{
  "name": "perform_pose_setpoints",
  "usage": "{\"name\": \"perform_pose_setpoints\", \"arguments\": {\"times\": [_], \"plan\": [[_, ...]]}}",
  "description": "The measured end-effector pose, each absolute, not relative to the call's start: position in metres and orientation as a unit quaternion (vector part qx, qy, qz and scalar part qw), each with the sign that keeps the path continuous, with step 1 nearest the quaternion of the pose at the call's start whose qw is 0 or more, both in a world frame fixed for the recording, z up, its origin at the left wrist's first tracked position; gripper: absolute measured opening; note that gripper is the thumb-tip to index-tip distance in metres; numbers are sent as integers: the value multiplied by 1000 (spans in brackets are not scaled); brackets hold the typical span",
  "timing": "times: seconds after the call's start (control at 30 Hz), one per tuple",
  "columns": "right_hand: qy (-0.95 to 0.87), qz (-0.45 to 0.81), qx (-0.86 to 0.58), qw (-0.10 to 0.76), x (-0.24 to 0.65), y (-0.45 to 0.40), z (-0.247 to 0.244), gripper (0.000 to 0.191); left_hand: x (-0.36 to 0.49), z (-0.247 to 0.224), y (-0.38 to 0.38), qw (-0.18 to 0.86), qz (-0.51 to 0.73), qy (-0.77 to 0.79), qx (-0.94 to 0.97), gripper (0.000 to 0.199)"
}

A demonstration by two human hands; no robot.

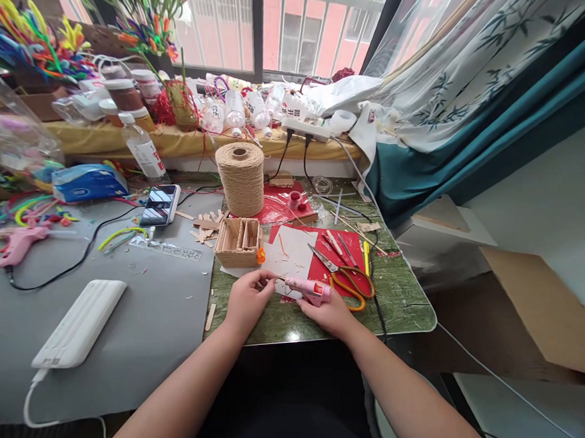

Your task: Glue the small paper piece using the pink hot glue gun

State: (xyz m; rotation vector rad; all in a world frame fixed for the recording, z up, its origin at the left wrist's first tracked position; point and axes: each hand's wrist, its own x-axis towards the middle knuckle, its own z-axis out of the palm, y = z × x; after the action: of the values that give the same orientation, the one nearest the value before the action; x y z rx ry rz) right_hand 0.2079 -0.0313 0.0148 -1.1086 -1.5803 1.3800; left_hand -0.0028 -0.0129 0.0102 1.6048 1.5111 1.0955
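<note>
Both forearms reach in from the bottom of the view to the near edge of the green table point(403, 304), where the right hand point(332, 313) is closed around a small pink glue gun point(310, 289), its nozzle aimed left toward the left hand point(248, 299). That left hand is curled narrow, its fingertips pinching something thin and pale just at the nozzle; the piece is too small to name with certainty, though it looks like a sliver of wood. Nozzle and fingertips sit nearly touching, so the likeliest trouble is hot glue or the tip itself reaching bare skin, or a string of glue dragging onto the white paper sheet point(295, 255) lying just beyond. The gun's dark cord appears to run off past the orange-handled scissors point(344, 279) just beside the right hand, and a tug could snag it there. As for the gun itself, it is a compact, pale pink plastic body with a reddish mark on its side, lying low and almost level above the tabletop. Behind the hands stands a small box built of wooden sticks point(238, 241) with an orange bit at its corner, and farther back a tall spool of jute twine point(241, 178). A white power bank point(79, 322) lies well apart on the grey mat to the left.
</note>
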Motion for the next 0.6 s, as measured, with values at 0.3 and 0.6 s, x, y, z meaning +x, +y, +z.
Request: {"name": "perform_pose_setpoints", "arguments": {"times": [0.3, 0.6], "plan": [[-596, 556, -432, 387, 202, -30, 22, 42, -3, 11, -13, 336, 420, 578, 614, 15], [-606, 532, -446, 388, 203, -30, 19, 38, -4, 10, -12, 338, 420, 582, 609, 14]]}}
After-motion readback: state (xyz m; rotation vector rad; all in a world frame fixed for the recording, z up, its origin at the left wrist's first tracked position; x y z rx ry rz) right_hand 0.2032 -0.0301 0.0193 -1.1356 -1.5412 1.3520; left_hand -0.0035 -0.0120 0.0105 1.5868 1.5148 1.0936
